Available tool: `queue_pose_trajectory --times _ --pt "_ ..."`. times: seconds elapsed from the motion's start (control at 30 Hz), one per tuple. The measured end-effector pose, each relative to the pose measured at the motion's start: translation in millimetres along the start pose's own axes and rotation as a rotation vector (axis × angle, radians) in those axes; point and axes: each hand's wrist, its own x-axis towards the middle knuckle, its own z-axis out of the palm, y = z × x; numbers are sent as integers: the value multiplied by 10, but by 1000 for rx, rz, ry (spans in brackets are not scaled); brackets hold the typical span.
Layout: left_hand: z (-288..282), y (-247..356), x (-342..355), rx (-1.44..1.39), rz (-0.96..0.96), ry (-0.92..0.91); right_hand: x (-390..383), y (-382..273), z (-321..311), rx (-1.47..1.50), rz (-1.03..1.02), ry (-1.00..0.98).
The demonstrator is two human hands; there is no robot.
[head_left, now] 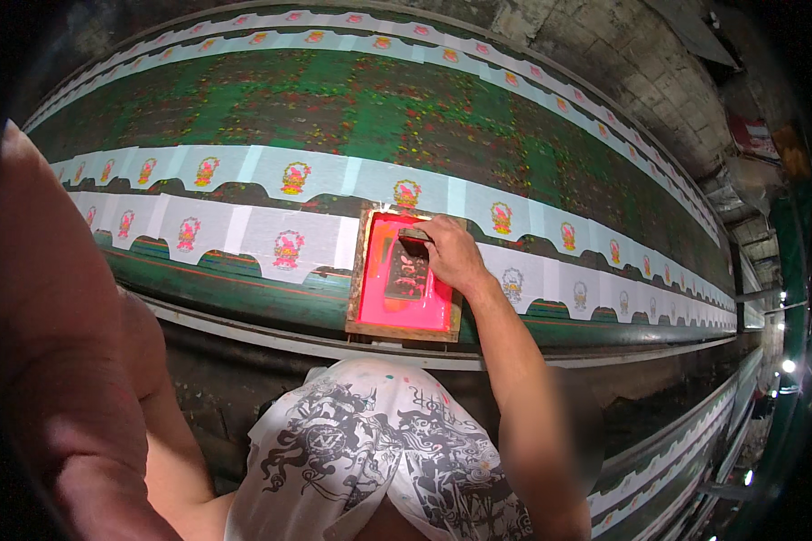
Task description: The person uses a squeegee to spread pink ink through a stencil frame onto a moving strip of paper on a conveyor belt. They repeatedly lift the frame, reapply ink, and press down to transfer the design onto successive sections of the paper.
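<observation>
A wooden-edged printing screen (358,288) lies over the near row of white fabric pieces, its inside coated in bright pink ink (397,316). Within that frame, a darker window shows part of a design. My right hand (454,255) is closed around the top of a dark squeegee (413,242) at the screen's far end. Close to the camera, my left hand (72,343) is raised and fills the left side of the picture, large and blurred. It is away from the screen, and how its fingers are held does not show clearly.
White fabric pieces (289,216) with printed emblems lie in long rows on a green, ink-spotted table (316,99). To the right of the screen, near-row pieces (580,287) bear only grey outlines. A metal rail (244,326) edges the table; a block wall (595,59) stands beyond.
</observation>
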Motion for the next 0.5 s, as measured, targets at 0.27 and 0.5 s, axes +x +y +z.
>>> queue_pose_trajectory --times 0.27,0.5 --pt "4 108 92 -12 47 -24 -78 -45 18 -19 -17 -59" --pt "19 158 176 -17 86 -21 -59 -26 45 -12 -48 -30"
